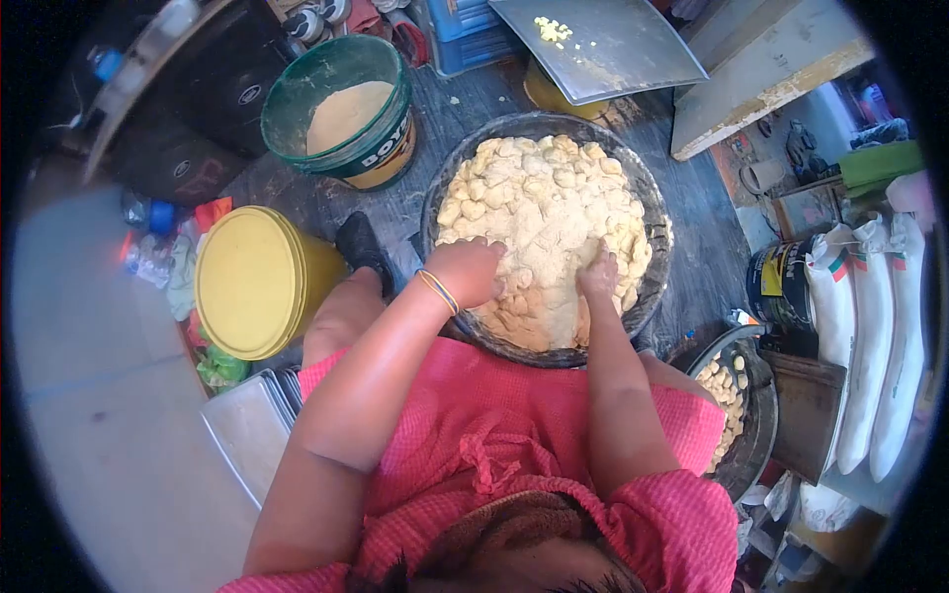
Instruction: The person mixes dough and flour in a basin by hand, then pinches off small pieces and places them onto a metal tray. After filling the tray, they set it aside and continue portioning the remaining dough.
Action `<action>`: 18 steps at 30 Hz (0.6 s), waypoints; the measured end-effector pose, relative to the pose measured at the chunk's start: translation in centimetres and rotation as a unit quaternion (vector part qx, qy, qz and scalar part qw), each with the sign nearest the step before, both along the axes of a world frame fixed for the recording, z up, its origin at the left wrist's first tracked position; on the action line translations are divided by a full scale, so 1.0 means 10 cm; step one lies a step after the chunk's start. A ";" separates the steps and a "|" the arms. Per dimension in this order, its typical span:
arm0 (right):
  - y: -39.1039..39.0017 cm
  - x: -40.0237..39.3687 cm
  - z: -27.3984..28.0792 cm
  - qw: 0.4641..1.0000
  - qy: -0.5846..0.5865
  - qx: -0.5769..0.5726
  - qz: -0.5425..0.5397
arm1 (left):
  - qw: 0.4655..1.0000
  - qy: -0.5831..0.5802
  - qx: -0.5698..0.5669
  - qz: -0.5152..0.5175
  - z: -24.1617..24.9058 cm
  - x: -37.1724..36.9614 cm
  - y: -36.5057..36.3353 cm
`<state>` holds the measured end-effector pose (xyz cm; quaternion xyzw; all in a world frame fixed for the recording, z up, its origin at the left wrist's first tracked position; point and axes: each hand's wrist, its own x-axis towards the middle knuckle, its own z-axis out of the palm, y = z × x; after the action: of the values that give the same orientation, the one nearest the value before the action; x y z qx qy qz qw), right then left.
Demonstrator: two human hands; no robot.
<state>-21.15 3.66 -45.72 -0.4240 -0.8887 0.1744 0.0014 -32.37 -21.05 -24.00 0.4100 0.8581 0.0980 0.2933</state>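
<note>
A wide dark basin (652, 208) sits on the floor in front of me, heaped with pale lumpy dough (544, 208). My left hand (470, 272) is a closed fist pressed into the near left part of the dough; a thin wristband circles that wrist. My right hand (598, 272) pushes into the dough near the middle right, its fingers sunk in and partly hidden. Both forearms reach down from my pink garment.
A green bucket (341, 109) with tan flour stands at the far left. A yellow lidded bucket (252, 282) is at left, flat trays (247, 435) below it. A metal tray (603, 44) lies beyond the basin. A second basin (741, 415) with dough pieces and white sacks (870, 326) are at right.
</note>
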 end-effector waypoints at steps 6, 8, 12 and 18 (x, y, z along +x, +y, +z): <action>0.02 0.02 0.09 0.998 -0.057 0.015 0.016 | 1.000 0.005 0.005 -0.005 -0.02 0.02 0.10; 0.08 0.04 -0.12 0.989 -0.049 0.029 0.136 | 1.000 0.001 -0.003 -0.008 0.02 0.03 0.12; -0.04 0.05 -0.34 0.978 0.195 -0.073 0.013 | 1.000 -0.002 -0.018 -0.011 -0.03 0.00 0.14; -0.04 -0.26 0.11 0.887 0.249 -0.377 0.101 | 1.000 0.006 -0.011 -0.007 -0.07 0.01 0.13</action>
<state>-23.73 3.28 -44.58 -0.2429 -0.7648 0.5950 0.0454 -32.29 -19.78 -24.68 0.4135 0.8579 0.0843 0.2931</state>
